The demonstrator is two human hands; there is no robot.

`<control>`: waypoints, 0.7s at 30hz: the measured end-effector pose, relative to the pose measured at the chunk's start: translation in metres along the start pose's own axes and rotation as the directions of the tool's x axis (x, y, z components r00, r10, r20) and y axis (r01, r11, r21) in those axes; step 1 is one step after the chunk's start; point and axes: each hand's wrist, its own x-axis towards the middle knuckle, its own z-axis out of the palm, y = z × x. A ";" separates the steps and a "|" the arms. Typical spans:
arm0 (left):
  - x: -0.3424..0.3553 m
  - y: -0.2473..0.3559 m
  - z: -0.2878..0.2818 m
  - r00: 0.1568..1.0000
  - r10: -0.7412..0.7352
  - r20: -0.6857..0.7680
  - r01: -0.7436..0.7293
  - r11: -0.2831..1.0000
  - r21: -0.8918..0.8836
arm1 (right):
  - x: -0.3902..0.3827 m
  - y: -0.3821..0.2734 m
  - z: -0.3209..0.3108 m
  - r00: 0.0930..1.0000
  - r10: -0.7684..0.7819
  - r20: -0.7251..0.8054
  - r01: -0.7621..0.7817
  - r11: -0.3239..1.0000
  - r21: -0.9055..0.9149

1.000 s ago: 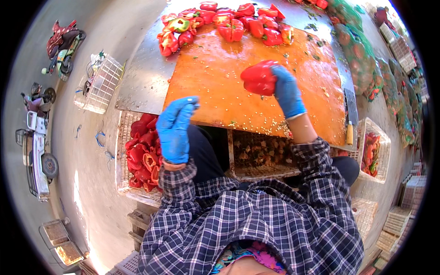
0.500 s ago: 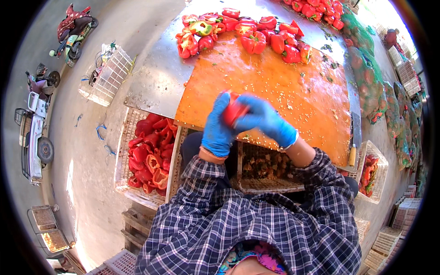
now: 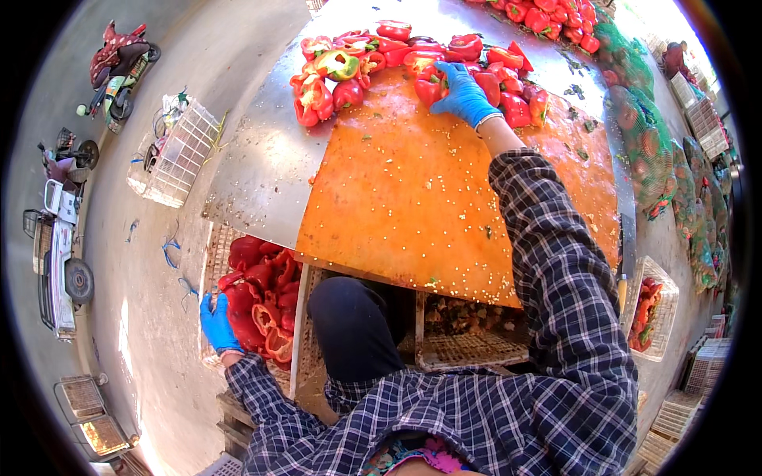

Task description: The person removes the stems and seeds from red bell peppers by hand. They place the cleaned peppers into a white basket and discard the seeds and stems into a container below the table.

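My right hand (image 3: 463, 97), in a blue glove, reaches across the table to the far group of red bell peppers. Its fingers and thumb close around a red bell pepper (image 3: 429, 89) at the front of that group. Beside it lie more red peppers and a cut one with a green-yellow inside (image 3: 338, 66). My left hand (image 3: 216, 325), also gloved in blue, is at the left rim of a crate. Its fingers are stretched out, and nothing shows in them. Opened red pepper pieces (image 3: 255, 289) fill this crate (image 3: 216, 247).
Scattered seeds dot the orange board (image 3: 413, 182) on the metal table (image 3: 258, 174). A knife handle (image 3: 622, 292) shows at the right edge. Beneath the front edge stands a crate of scraps (image 3: 468, 317). Green net sacks (image 3: 639, 127) and another crate (image 3: 667, 317) stand on the right.
Both hands were together over the board around a red pepper. The left has moved down to the crate and no longer holds it; the right has moved forward onto another pepper.
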 end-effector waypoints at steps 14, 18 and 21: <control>-0.149 0.180 0.246 0.171 0.657 0.734 -0.874 0.445 -0.195 | -0.190 -0.128 -0.044 0.992 -0.120 0.041 0.098 0.932 0.349; -0.154 0.166 0.300 0.015 0.519 0.855 -0.707 0.610 -0.358 | -0.214 -0.135 -0.044 0.973 -0.230 -0.012 0.217 0.900 0.378; -0.148 0.146 0.313 0.070 0.499 0.864 -0.515 0.760 -0.397 | -0.223 -0.119 -0.037 0.971 0.160 0.180 -0.237 0.491 0.838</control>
